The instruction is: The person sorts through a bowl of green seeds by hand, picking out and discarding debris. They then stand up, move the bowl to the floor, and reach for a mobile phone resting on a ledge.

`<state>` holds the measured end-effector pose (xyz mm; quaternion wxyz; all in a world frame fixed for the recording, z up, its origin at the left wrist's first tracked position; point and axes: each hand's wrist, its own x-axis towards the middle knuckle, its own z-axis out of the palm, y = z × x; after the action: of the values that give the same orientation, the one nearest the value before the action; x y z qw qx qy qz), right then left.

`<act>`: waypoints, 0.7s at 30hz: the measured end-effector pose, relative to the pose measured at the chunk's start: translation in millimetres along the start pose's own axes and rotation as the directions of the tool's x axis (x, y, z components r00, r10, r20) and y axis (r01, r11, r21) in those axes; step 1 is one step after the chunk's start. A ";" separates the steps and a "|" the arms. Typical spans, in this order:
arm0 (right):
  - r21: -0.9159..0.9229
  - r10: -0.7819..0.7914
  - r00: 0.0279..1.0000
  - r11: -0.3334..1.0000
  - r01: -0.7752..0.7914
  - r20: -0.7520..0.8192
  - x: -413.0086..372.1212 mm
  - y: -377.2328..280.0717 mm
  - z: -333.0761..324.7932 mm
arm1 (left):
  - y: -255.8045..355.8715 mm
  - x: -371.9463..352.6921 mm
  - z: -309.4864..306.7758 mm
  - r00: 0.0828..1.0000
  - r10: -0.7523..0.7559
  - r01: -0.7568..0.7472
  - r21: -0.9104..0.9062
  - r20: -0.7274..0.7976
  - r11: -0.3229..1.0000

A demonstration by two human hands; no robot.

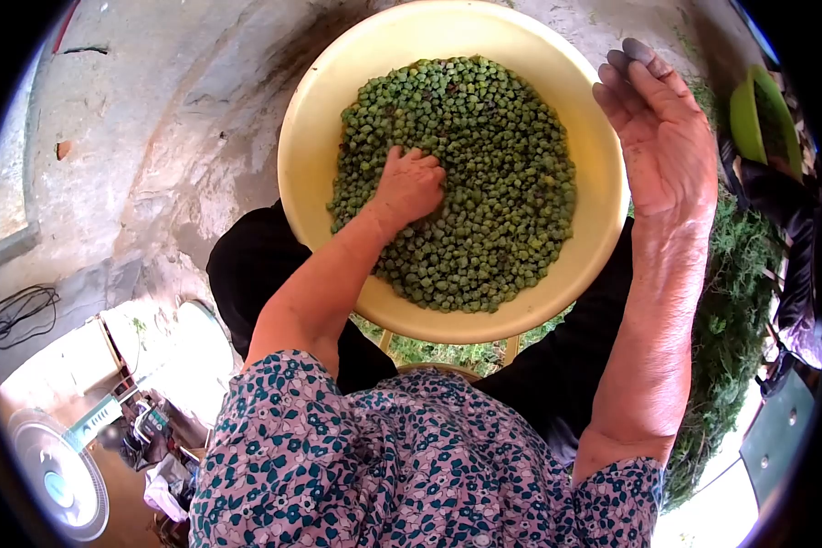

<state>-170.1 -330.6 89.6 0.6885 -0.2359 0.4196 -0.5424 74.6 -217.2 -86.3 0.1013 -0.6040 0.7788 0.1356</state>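
Note:
A wide cream-yellow basin [315, 119] rests between my knees, with a deep layer of small, round, knobbly green cones [484, 183] in it. A few dark bits are mixed among them. My left hand [414, 185] is down in the cones, left of the basin's middle. Its fingers are curled and their tips are partly hidden. Raised at the basin's right rim, my right hand [658, 132] shows its palm, with the fingers stretched out, darkened at the tips, and nothing visible in them.
Cut green branches [731, 338] lie to my right, below a bright green tub [756, 114]. A fan [59, 475] stands at the lower left near assorted clutter. Black cable [23, 315] is coiled by the rough wall. Under the basin, stool or stand legs [511, 349] show.

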 end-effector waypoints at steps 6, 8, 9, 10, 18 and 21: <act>-0.002 0.006 0.999 1.000 -0.006 0.048 2.6 0.3 -4.3 | -34.6 -3.9 -20.8 1.000 -0.002 0.002 0.189 0.002 0.982; -0.040 -0.012 1.000 0.999 0.012 0.001 0.0 -0.5 -1.6 | -38.3 -0.4 -29.4 0.998 -0.055 0.048 0.320 0.016 0.946; -0.038 -0.009 1.000 0.999 0.009 -0.001 0.7 -1.1 -3.6 | -42.0 -0.6 -35.3 0.998 -0.056 0.046 0.321 0.019 0.946; -0.015 -0.010 0.999 1.000 0.011 0.038 2.7 -1.9 -7.2 | -47.7 -2.5 -41.3 0.997 -0.070 0.058 0.379 0.019 0.924; -0.024 0.021 0.995 1.000 -0.019 0.094 6.7 -0.5 -8.1 | -45.7 -11.2 -46.3 0.880 -0.346 0.430 0.241 -0.324 0.870; -0.004 0.029 0.992 1.000 -0.029 0.125 9.4 1.7 -7.1 | -43.2 -21.9 -33.2 0.798 -0.444 0.426 -0.140 -0.409 0.894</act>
<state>-174.5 -338.0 81.4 0.7209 -0.2639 0.3797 -0.5162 122.2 -218.4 -51.8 -0.0571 -0.7830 0.6192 -0.0120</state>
